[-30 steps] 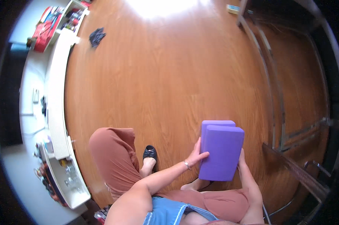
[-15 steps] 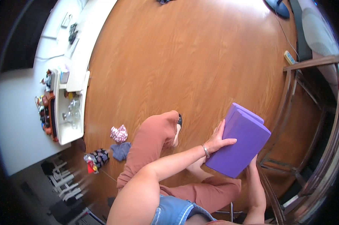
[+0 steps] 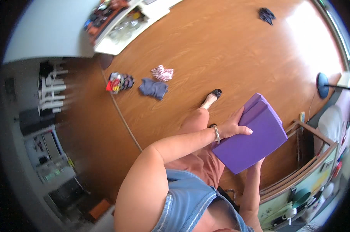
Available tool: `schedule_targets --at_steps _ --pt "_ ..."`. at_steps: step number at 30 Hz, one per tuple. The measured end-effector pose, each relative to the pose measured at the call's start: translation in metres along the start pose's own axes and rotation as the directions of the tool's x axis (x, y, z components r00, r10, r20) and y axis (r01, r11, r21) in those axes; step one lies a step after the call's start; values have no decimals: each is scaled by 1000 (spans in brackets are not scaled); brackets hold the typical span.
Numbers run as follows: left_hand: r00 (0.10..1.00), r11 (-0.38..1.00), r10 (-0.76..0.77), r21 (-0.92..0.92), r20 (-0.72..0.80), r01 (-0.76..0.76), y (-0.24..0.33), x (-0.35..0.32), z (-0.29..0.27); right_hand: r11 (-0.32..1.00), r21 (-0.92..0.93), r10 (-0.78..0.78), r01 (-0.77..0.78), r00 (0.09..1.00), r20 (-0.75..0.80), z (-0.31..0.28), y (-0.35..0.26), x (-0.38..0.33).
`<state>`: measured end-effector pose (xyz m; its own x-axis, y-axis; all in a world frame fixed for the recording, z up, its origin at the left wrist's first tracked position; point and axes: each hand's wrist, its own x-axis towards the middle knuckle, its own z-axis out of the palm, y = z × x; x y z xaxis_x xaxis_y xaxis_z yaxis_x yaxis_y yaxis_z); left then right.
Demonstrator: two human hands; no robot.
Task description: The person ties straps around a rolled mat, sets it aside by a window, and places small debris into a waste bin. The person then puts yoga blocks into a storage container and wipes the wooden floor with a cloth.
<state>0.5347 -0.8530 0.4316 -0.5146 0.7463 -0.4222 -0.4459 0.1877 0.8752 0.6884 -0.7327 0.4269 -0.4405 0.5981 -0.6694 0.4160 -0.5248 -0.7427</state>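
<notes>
View swung left over the last half second; grey cloth (image 3: pixel 153 89) and pink-and-white striped cloth (image 3: pixel 162 73) now higher in frame; two purple foam yoga blocks still gripped together above the wood-grain floor (image 3: pixel 198 50), so carried through the turn; left hand (image 3: pixel 232 125) clasps their left side, thumb across front block (image 3: pixel 256 135); right hand (image 3: pixel 257 165) at lower right edge, fingers hidden, grip unclear; rear block (image 3: pixel 253 103) mostly covered.

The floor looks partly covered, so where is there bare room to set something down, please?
Bare floor lies beyond the blocks, between the pink cloth and dark cloth. It's crowded around the pink cloth, grey cloth and patterned bundle.
</notes>
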Motion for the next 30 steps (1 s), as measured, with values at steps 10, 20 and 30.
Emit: schedule_targets --at_steps 10,20,30 --pt "824 747 166 -476 -542 -464 43 -229 -38 848 -428 -2 312 809 587 88 -32 -103" --pt "182 363 85 -140 -980 -921 -4 -466 -69 624 -256 298 738 78 951 283 40 -233" --pt "-257 243 -178 210 -950 -947 -84 -682 -92 672 -447 685 590 -266 679 407 198 -473"
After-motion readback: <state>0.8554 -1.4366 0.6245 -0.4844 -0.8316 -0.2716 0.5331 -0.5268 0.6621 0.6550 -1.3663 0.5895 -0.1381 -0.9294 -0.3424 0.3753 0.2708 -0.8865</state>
